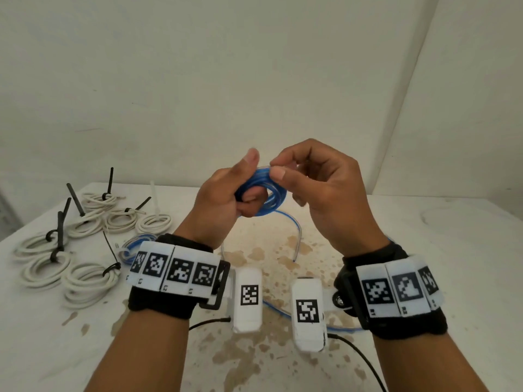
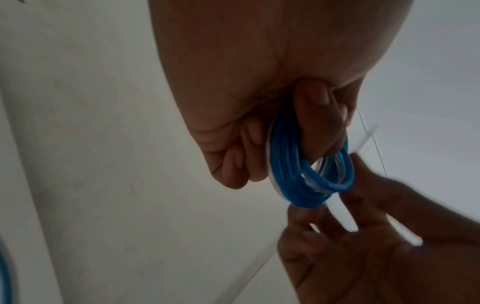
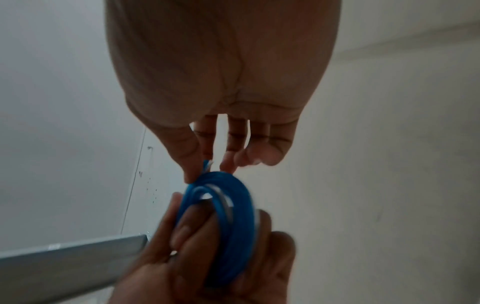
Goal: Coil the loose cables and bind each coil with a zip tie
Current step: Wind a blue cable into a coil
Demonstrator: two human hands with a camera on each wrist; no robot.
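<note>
On the stained white bench, seven white cable coils lie zip-tied at left, a blue one beside them; the left hand clenches a half-wound blue cable coil above it, the right hand pinches its strand; tail unwound, tie pending

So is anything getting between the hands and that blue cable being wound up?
Nothing visible does. The left hand grips the blue coil directly, and the right hand pinches a strand at its top edge.
</note>
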